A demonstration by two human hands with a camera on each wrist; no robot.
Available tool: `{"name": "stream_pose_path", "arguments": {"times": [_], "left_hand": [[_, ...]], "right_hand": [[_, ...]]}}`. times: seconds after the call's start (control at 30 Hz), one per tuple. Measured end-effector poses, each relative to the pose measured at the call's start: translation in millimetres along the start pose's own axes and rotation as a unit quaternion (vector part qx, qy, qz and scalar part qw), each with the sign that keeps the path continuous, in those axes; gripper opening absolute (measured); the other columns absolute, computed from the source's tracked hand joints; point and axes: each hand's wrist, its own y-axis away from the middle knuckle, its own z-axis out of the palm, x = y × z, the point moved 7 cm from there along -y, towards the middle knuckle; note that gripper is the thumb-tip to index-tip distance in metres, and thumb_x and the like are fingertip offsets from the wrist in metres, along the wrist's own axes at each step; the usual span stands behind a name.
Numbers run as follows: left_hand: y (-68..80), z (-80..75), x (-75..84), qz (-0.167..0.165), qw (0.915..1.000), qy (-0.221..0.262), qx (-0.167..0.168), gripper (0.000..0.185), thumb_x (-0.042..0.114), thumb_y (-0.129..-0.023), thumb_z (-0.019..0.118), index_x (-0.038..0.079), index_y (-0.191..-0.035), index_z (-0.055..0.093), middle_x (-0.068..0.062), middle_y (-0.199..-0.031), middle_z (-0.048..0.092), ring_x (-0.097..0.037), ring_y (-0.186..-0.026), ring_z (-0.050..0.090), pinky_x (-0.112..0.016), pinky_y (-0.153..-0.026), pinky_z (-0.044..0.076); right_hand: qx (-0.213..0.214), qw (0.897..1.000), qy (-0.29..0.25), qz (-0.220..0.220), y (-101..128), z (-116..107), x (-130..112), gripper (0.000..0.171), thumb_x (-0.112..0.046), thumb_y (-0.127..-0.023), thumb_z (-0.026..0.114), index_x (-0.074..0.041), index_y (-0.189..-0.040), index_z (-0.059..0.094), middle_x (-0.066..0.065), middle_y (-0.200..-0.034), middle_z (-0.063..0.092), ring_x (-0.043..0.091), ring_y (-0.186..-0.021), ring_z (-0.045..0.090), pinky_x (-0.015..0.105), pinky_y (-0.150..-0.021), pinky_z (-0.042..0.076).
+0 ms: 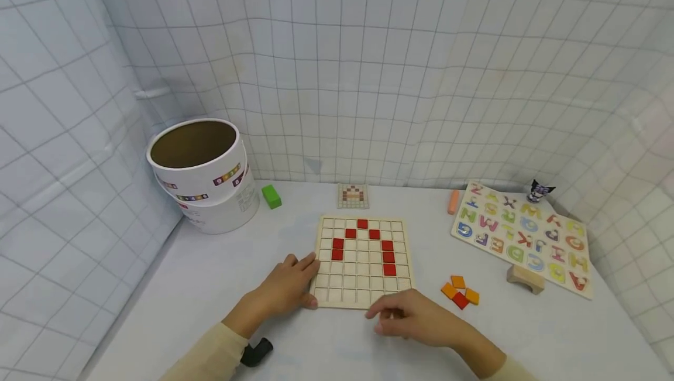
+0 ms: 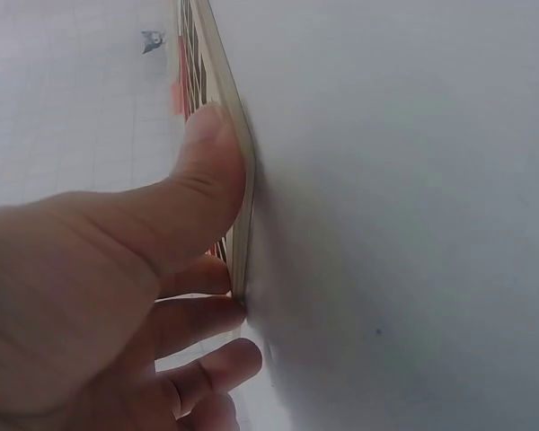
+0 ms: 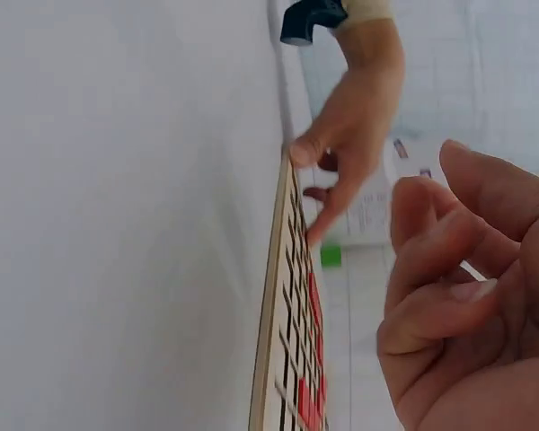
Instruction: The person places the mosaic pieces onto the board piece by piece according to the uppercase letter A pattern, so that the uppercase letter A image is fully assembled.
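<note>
The wooden grid board [image 1: 350,281] lies flat on the worktop [image 1: 295,346] in front of the person, with eight red tiles [image 1: 388,257] set in its cells as a peaked arch, one tile longer on the right side. At its left edge the left hand [image 1: 286,287] has a loose, spread grip: the thumb touches the near corner and the fingers rest along the side. The right hand [image 1: 413,318] is just by the near edge, its grip partly open, fingers loosely bent, the thumb apart from the index finger, holding nothing that shows. To the right lie three loose orange tiles [image 1: 458,282] and a loose red tile [image 1: 460,300], then a wooden arch block [image 1: 525,278] and an alphabet board [image 1: 518,237]. Behind the grid board is a small pattern card [image 1: 353,196]; farther left, a green block [image 1: 271,196] stands near a white bucket [image 1: 221,205].
</note>
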Motion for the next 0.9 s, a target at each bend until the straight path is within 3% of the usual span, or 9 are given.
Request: {"name": "stream_pose_path", "arguments": {"times": [0.07, 0.13, 0.17, 0.27, 0.33, 0.4, 0.57, 0.7, 0.9], "left_hand": [[0.9, -1.3, 1.1, 0.001, 1.0000, -0.009, 0.004, 0.084, 0.039, -0.082, 0.082, 0.002, -0.150, 0.049, -0.016, -0.159, 0.043, -0.028, -0.114, 0.046, -0.047, -0.095, 0.044], [1.8, -2.4, 1.5, 0.002, 0.9999, -0.013, 0.007, 0.083, 0.039, -0.083, 0.081, 0.001, -0.150, 0.049, -0.016, -0.158, 0.043, -0.029, -0.115, 0.047, -0.047, -0.095, 0.044], [2.5, -3.2, 1.7, 0.002, 0.9999, -0.012, 0.009, 0.083, 0.039, -0.083, 0.081, 0.001, -0.149, 0.049, -0.017, -0.158, 0.043, -0.029, -0.115, 0.047, -0.048, -0.096, 0.044], [4.6, -2.5, -0.1, -0.004, 1.0000, -0.008, 0.004, 0.083, 0.039, -0.083, 0.081, 0.001, -0.150, 0.048, -0.016, -0.159, 0.042, -0.031, -0.117, 0.047, -0.049, -0.097, 0.044], [5.4, -1.5, -1.5, -0.007, 1.0000, -0.003, 0.002, 0.083, 0.039, -0.084, 0.081, 0.001, -0.150, 0.048, -0.016, -0.159, 0.042, -0.031, -0.117, 0.047, -0.049, -0.098, 0.043], [5.3, 0.1, -2.8, -0.009, 0.9999, -0.004, 0.002, 0.083, 0.039, -0.084, 0.081, 0.002, -0.151, 0.048, -0.015, -0.160, 0.041, -0.030, -0.118, 0.047, -0.050, -0.098, 0.043], [2.4, 2.8, -1.2, -0.007, 0.9999, -0.011, 0.003, 0.083, 0.040, -0.082, 0.081, 0.002, -0.150, 0.049, -0.016, -0.158, 0.043, -0.031, -0.118, 0.047, -0.049, -0.097, 0.043], [-0.5, 2.5, 0.4, -0.011, 0.9997, -0.020, 0.003, 0.084, 0.041, -0.082, 0.082, 0.004, -0.149, 0.051, -0.015, -0.158, 0.044, -0.031, -0.119, 0.047, -0.049, -0.098, 0.043], [-0.7, -1.2, 2.5, -0.010, 0.9996, -0.024, 0.008, 0.083, 0.041, -0.081, 0.083, 0.004, -0.148, 0.052, -0.016, -0.158, 0.044, -0.030, -0.116, 0.047, -0.047, -0.095, 0.042]], "right_hand": [[0.018, 0.999, -0.013, 0.032, 31.7, -12.3, 16.1, 0.025, -0.026, -0.100, 0.067, -0.013, -0.121, 0.071, 0.000, -0.088, 0.063, 0.007, -0.068, 0.056, 0.023, -0.058, 0.048], [0.076, 0.993, -0.028, 0.090, 58.1, -32.2, 38.7, 0.031, -0.024, -0.098, 0.069, -0.009, -0.125, 0.067, 0.005, -0.096, 0.061, 0.011, -0.068, 0.057, 0.024, -0.056, 0.047], [0.112, 0.985, -0.038, 0.124, 69.6, -42.0, 51.1, 0.034, -0.024, -0.097, 0.070, -0.006, -0.127, 0.065, 0.006, -0.099, 0.060, 0.013, -0.069, 0.056, 0.025, -0.054, 0.045], [0.212, 0.949, -0.068, 0.224, 97.1, -63.0, 83.4, 0.046, -0.023, -0.092, 0.075, -0.006, -0.132, 0.059, 0.009, -0.107, 0.056, 0.018, -0.073, 0.055, 0.027, -0.053, 0.043], [0.249, 0.931, -0.064, 0.260, 106.0, -69.4, 96.7, 0.051, -0.022, -0.090, 0.078, -0.007, -0.134, 0.058, 0.008, -0.110, 0.055, 0.021, -0.076, 0.053, 0.028, -0.053, 0.043], [0.256, 0.927, -0.031, 0.271, 107.7, -72.0, 102.2, 0.052, -0.022, -0.089, 0.078, -0.008, -0.135, 0.059, 0.006, -0.108, 0.056, 0.021, -0.079, 0.052, 0.029, -0.057, 0.043], [0.256, 0.929, 0.087, 0.252, 100.1, -73.8, 99.5, 0.046, -0.019, -0.088, 0.078, -0.006, -0.129, 0.065, 0.001, -0.090, 0.058, 0.017, -0.083, 0.051, 0.028, -0.067, 0.039], [0.268, 0.917, 0.159, 0.246, 95.9, -77.1, 94.5, 0.039, -0.013, -0.088, 0.076, -0.003, -0.124, 0.066, -0.001, -0.080, 0.055, 0.016, -0.074, 0.050, 0.027, -0.063, 0.038], [0.270, 0.911, 0.200, 0.240, 94.4, -80.0, 92.0, 0.023, -0.009, -0.087, 0.076, -0.004, -0.108, 0.069, 0.000, -0.079, 0.056, 0.016, -0.074, 0.050, 0.029, -0.064, 0.040]]}}
